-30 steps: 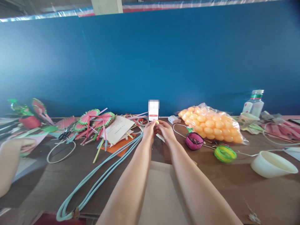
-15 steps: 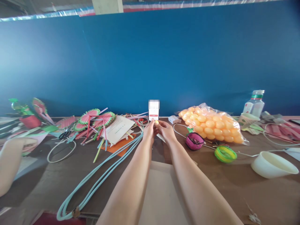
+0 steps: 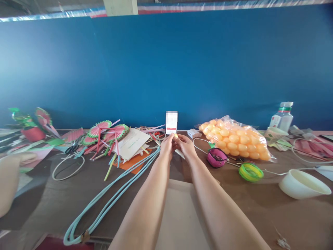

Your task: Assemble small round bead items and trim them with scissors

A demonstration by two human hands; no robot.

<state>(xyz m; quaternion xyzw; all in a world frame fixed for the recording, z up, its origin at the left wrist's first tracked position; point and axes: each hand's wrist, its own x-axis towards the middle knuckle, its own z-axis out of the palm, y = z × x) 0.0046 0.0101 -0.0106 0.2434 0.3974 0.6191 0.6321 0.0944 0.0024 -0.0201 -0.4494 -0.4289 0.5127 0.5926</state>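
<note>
My left hand (image 3: 166,146) and my right hand (image 3: 185,145) meet far out over the brown table (image 3: 130,194), fingertips pinched together on a small yellow piece (image 3: 176,135). A pale strip (image 3: 180,154) pokes out under my right hand. Just behind the hands a small white card with a red band (image 3: 171,123) stands against the blue wall. The fingers hide most of the yellow piece.
Pink-and-green paper fans (image 3: 108,132), straws, papers and scissors (image 3: 70,149) lie left; light-blue hoops (image 3: 109,201) run toward me. Right: bag of orange balls (image 3: 234,139), magenta pouch (image 3: 216,157), green tape ring (image 3: 250,172), white bowl (image 3: 301,182), bottle (image 3: 281,116). Another person's arm (image 3: 9,180) at the left edge.
Both hands stay pinched on the yellow piece; the view has shifted very slightly, and nothing else has moved.
</note>
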